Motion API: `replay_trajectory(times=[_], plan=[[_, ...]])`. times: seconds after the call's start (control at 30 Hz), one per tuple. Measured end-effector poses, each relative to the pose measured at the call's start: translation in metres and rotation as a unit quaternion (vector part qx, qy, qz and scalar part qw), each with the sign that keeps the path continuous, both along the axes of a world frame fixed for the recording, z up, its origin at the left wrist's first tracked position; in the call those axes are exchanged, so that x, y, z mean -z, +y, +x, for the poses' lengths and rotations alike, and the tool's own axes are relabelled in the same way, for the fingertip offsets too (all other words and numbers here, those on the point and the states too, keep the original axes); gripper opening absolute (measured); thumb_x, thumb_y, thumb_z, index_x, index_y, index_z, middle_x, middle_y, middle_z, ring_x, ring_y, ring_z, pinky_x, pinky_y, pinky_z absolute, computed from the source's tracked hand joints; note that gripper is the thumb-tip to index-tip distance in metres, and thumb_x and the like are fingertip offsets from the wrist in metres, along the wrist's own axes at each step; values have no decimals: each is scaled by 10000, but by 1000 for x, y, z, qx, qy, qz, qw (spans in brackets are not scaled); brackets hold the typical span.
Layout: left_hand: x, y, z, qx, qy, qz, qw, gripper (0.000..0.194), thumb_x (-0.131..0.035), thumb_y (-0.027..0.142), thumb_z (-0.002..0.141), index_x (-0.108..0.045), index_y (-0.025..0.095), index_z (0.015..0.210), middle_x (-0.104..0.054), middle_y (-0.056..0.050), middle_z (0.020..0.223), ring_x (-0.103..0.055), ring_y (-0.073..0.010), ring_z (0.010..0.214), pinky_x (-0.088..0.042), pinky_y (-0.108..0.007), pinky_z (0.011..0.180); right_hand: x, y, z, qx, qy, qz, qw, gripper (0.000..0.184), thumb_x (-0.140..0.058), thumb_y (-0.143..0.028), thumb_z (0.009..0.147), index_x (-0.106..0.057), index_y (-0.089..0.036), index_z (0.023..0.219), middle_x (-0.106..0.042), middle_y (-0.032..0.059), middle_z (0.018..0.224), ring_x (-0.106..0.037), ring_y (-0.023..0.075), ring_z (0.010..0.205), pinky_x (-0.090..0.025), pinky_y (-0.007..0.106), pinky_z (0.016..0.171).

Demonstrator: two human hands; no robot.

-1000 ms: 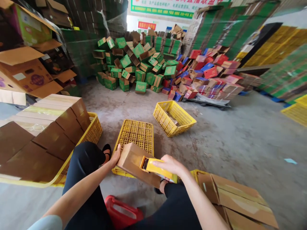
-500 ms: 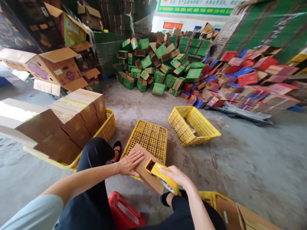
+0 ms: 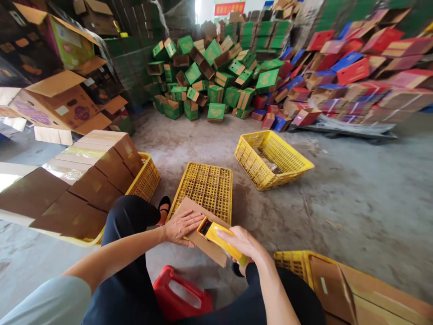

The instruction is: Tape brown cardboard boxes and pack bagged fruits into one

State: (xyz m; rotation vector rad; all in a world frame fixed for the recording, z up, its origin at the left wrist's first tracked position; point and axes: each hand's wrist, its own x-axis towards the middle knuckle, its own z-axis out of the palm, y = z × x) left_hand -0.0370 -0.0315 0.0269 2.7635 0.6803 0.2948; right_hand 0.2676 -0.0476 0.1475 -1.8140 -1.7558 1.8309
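A brown cardboard box (image 3: 214, 251) lies at a slant on the near end of an upturned yellow plastic crate (image 3: 210, 187). Flat on the box's top rests my left hand (image 3: 182, 228), fingers stretched out. My right hand (image 3: 241, 243) is wrapped round the handle of a yellow tape dispenser (image 3: 221, 235). The dispenser's front end sits on the box right beside my left fingertips. Its tape roll is mostly hidden by my right hand.
Closed cartons (image 3: 91, 171) fill a yellow crate at left. Another yellow crate (image 3: 274, 158) stands ahead on the right, and one with cardboard (image 3: 333, 284) is at lower right. A red plastic object (image 3: 181, 295) lies between my legs. Green boxes (image 3: 216, 92) are heaped behind.
The tape dispenser has moved across the box, up and left towards my left hand. My left hand stays on the box. The whole view has tilted downward.
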Motion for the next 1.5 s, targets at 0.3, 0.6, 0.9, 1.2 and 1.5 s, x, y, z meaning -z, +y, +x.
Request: replay_trajectory(times=[0.3,0.6,0.9,1.2,1.5], plan=[[-4,3,-3,-8,0,-25,1000,981,-489,721,953,-81,196,1674,-272,-162,1679,-252,-310,1568,-72,-497,1299,-5,-29,37,28,33,-13,999,400,-615,-590,896,-579,-195,842,-703,71,631,-714,234,544,-550,292,471],[-11,-4,6,12,14,-31,999,993,-482,714,955,-40,193,1674,-171,-153,1707,-191,-338,1582,-6,-549,1289,9,-24,41,22,-13,36,999,407,-633,-582,897,-599,-192,787,-695,53,600,-710,218,548,-492,248,429],[8,6,24,83,1,9,997,811,-431,571,1049,-90,178,1672,-305,-178,1663,-262,-274,1567,-155,-467,1300,8,-29,39,48,1,30,998,412,-621,-585,921,-619,-190,802,-697,74,619,-677,204,524,-504,266,447],[11,53,8,129,49,18,990,860,-431,592,1042,-33,164,1673,-237,-194,1685,-203,-298,1583,-102,-506,1300,11,-11,22,83,59,8,995,481,-568,-641,928,-635,-186,787,-670,51,560,-647,184,478,-505,252,445],[3,39,12,83,37,-10,996,880,-474,626,1005,-65,229,1675,-266,-119,1693,-256,-282,1571,-58,-495,1299,2,-39,56,91,73,-25,993,485,-633,-666,860,-645,-182,879,-713,22,645,-690,192,577,-530,248,499]])
